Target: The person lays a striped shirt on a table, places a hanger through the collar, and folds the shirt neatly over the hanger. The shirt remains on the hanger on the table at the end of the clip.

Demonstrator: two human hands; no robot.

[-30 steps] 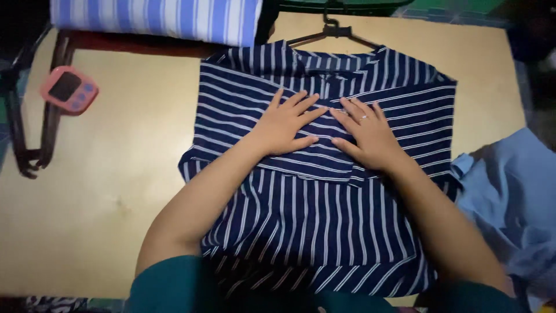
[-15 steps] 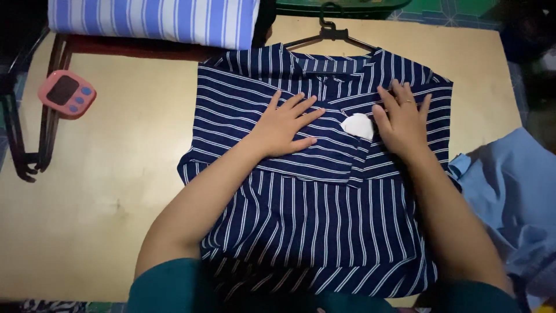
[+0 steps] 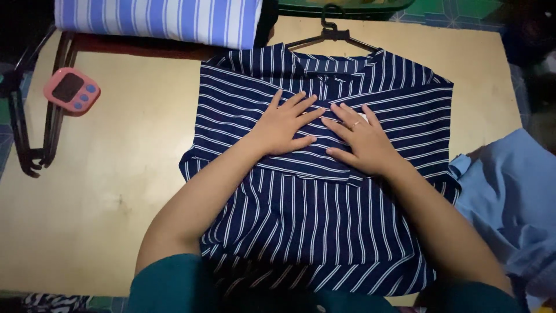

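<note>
Since half a second ago the right hand [image 3: 362,142] has slid inward from the right side of the navy striped shirt [image 3: 324,220] to lie beside the left hand [image 3: 284,124], covering the small white patch that showed then. Both hands rest flat with fingers spread, gripping nothing, on the shirt, which lies mid-tabletop [image 3: 116,191] with its black hanger [image 3: 330,32] at the far edge. A light blue garment [image 3: 509,197] hangs off the right edge, folded blue-striped cloth [image 3: 156,20] sits at the far left corner, and a pink timer [image 3: 71,90] lies near the left edge.

Hanger [image 3: 331,30] mostly under shirt [image 3: 324,220]
</note>
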